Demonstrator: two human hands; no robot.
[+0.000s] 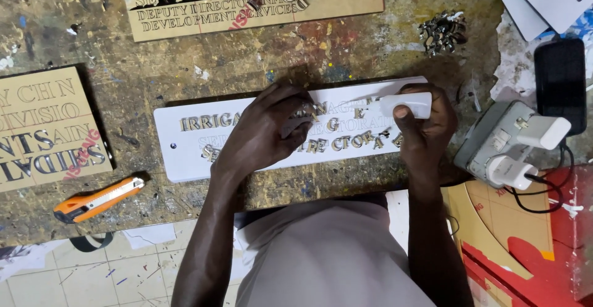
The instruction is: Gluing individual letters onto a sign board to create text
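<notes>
Right now the right hand point(426, 128) is closed around a small white glue bottle point(404, 105), with its thin tip pointing left over the long white sign board point(185, 152). The left hand point(262, 131) rests on the middle of that same board, fingers curled down on a small metal letter point(295, 125) (I cannot tell if it is pinched or just pressed).

Shiny letters point(210, 121) already stand in rows on the board, some at its left end and more under and between the two hands. It looks like the gluing step, one letter at a time. A fair guess is that the next move needs a tiny dot of glue and a straight, steady press so the letter lines up with its row.

Left of the board and a bit lower lies an orange cutter knife point(96, 199). Further left is a tan letter stencil sheet point(43, 128), and another tan sheet point(247, 1) lies above the board. Up and to the right of the board sits a little heap of loose letters point(441, 32). Right of the board is a power strip point(500, 143) with white plugs, and a dark phone point(561, 81).
</notes>
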